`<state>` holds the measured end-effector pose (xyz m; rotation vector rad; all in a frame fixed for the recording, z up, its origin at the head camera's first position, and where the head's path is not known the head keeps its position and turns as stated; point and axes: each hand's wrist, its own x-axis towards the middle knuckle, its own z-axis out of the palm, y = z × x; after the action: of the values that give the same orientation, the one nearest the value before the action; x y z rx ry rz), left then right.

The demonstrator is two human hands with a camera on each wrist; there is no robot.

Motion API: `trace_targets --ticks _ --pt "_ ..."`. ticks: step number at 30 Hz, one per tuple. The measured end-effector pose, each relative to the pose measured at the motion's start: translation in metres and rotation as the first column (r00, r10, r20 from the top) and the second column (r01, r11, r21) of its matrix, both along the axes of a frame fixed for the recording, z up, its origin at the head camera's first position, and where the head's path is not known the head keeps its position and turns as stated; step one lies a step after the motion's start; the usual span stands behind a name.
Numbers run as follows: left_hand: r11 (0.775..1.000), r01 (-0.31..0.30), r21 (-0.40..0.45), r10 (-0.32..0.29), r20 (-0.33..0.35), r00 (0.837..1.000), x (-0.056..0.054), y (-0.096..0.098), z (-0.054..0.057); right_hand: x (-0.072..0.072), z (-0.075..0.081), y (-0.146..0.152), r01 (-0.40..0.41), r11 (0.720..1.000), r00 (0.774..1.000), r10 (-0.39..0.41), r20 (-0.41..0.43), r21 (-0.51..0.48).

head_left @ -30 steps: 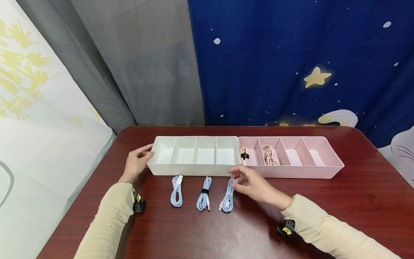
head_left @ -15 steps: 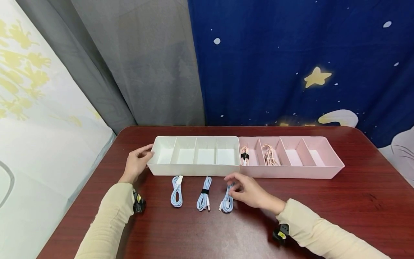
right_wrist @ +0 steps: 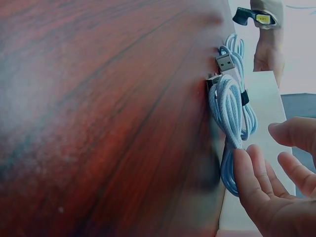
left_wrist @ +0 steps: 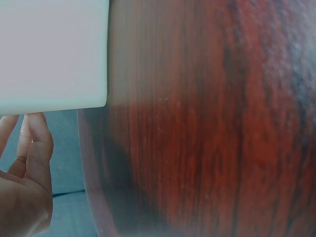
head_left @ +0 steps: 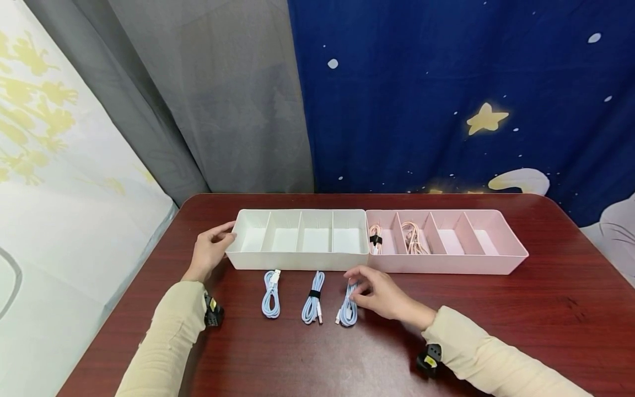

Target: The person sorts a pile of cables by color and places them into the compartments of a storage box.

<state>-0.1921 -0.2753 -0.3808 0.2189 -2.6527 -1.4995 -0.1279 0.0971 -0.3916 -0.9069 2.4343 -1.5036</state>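
Reaching over the right blue cable (head_left: 349, 310) with the right hand (head_left: 379, 292), covering part of its far end. Holding those fingers loosely curved and parted, setting the index finger well apart from the thumb; being unable to tell whether pinching any of the coil. Seeing that cable lying on the table (head_left: 278, 364), just in front of the white tray (head_left: 297, 261) near its right end, pointing a white plug toward the lower left.

Seeing the middle blue cable (head_left: 311, 310) lying to its left, wearing a black strap (head_left: 314, 294). Seeing the left blue cable (head_left: 270, 286) lying farther left, also coiled, turning its white plug toward the tray.

Resting the fingers of the left hand (head_left: 207, 253) against the outer left end of the white tray, touching without curling round it. Counting four compartments inside.

Finding the pink tray (head_left: 446, 264) sitting end to end with the white one, on its right. Seeing a strapped pink cable (head_left: 375, 229) standing in its leftmost compartment and a loose pink cable (head_left: 412, 240) in the next.

Wearing cream sleeves (head_left: 166, 331) above both hands. Looking beyond the table, seeing grey cloth (head_left: 223, 82), blue cloth (head_left: 397, 82) bearing a yellow star (head_left: 486, 119), and white cloth (head_left: 74, 231) hanging at far left.
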Motion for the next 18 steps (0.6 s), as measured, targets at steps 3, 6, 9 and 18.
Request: trace_targets --ticks 3,6,9,18 --pt "1.0 0.0 0.001 0.0 0.001 1.0 -0.0004 0.0 -0.0004 -0.0005 -0.0014 0.0015 0.003 1.0 1.0 -0.003 -0.004 0.004" --pt "1.0 0.0 0.004 0.0 0.002 1.0 -0.0006 -0.0004 -0.0008 -0.001 -0.0026 0.0018 0.011 1.0 1.0 -0.01 -0.015 0.013" --pt "1.0 0.0 0.013 0.0 0.002 1.0 -0.0009 -0.0005 -0.001 -0.0012 -0.0031 0.0019 0.021 1.0 0.999 -0.021 -0.025 0.012" --pt "1.0 0.007 0.017 -0.007 0.004 1.0 -0.0009 -0.001 -0.0017 -0.0021 -0.0058 0.0036 0.07 0.997 0.997 -0.07 -0.03 0.009"
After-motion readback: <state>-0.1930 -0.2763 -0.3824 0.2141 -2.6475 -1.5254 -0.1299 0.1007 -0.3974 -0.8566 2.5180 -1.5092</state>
